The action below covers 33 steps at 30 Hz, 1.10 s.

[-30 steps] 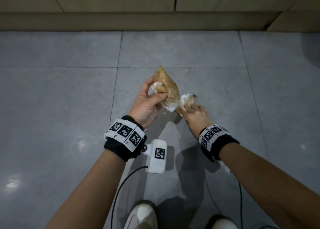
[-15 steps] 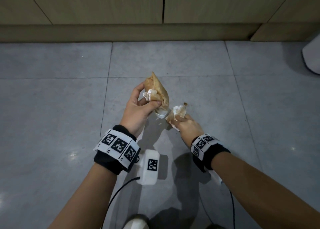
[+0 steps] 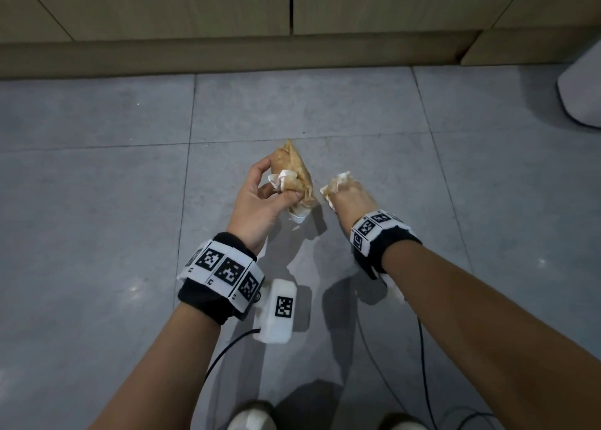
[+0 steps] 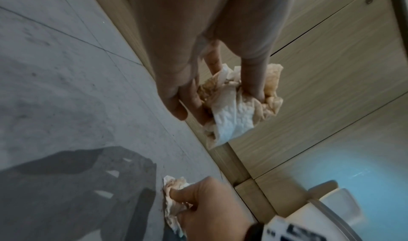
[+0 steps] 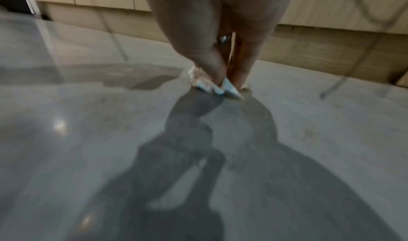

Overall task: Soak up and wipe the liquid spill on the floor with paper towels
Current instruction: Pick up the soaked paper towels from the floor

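My left hand point(image 3: 263, 195) grips a crumpled wad of paper towel point(image 3: 294, 169), mostly stained brown with white edges, held above the grey tiled floor point(image 3: 97, 169). The left wrist view shows the same wad point(image 4: 234, 105) pinched between thumb and fingers. My right hand point(image 3: 348, 195) holds a smaller stained towel piece point(image 3: 338, 182) just right of the big wad, a small gap between them. That piece shows between the fingertips in the right wrist view point(image 5: 212, 86) and at the bottom of the left wrist view point(image 4: 174, 201). No liquid is plainly visible on the floor.
Wooden cabinet fronts point(image 3: 292, 6) with a plinth point(image 3: 227, 55) run along the far side. A white rounded object point(image 3: 582, 91) stands at the right edge. My shoes point(image 3: 250, 420) and trailing cables point(image 3: 422, 348) are at the bottom. Arm shadows fall on the tiles.
My hands have drawn apart: the small towel piece came away from the big wad in my right hand. The view tilted up, bringing the cabinets and the white object into view.
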### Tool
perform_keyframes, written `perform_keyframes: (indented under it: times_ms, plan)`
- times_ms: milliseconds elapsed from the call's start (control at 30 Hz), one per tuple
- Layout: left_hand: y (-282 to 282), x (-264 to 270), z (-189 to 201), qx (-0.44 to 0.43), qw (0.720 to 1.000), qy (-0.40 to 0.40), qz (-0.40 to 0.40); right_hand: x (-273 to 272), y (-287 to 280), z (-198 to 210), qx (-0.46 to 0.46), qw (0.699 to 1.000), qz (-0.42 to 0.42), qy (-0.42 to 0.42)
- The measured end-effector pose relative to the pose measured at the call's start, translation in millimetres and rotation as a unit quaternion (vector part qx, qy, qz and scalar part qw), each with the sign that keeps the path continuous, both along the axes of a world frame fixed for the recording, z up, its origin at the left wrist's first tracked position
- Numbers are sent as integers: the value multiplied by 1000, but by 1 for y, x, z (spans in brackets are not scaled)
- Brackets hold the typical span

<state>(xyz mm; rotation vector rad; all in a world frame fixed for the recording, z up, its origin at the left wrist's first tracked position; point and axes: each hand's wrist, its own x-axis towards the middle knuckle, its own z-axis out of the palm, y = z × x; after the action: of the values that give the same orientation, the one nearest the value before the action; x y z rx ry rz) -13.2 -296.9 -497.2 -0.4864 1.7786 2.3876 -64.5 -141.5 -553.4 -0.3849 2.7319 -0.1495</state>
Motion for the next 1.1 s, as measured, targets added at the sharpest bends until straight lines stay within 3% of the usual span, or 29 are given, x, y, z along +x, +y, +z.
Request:
perform_keyframes:
  times_ms: [233,400,533,700,767,833,867,900,967,1000,1100]
  plan:
    - [0,2,3,4,1000,-9,-3,1,-1,-2,-29,1000,-5,9]
    - [-4,4,0,79,997,-16,19,18,-7,4,-16,1000,10,-14]
    - [-9,3,0,130,991,-15,34,15,0,4,-21,999,-29,-11]
    - [-15,5,5,139,990,-17,36,22,-1,-3,13,1000,0,-17]
    - [-15,6,6,146,988,-20,49,15,1,1,-4,1000,-4,-27]
    - [-14,7,6,156,986,-23,52,4,5,8,-101,991,-67,-63]
    - [-14,7,6,159,985,-25,53,-3,8,11,-194,969,-138,-71]
    - [-13,7,5,161,985,-26,52,-8,11,13,-310,914,-241,-103]
    - [-11,9,2,161,985,-29,48,-12,19,19,-496,744,-401,-201]
    - [-9,10,1,160,986,-30,46,-11,23,23,-532,681,-438,-248]
    - [-5,10,1,159,986,-32,36,-9,36,27,-541,606,-482,-329]
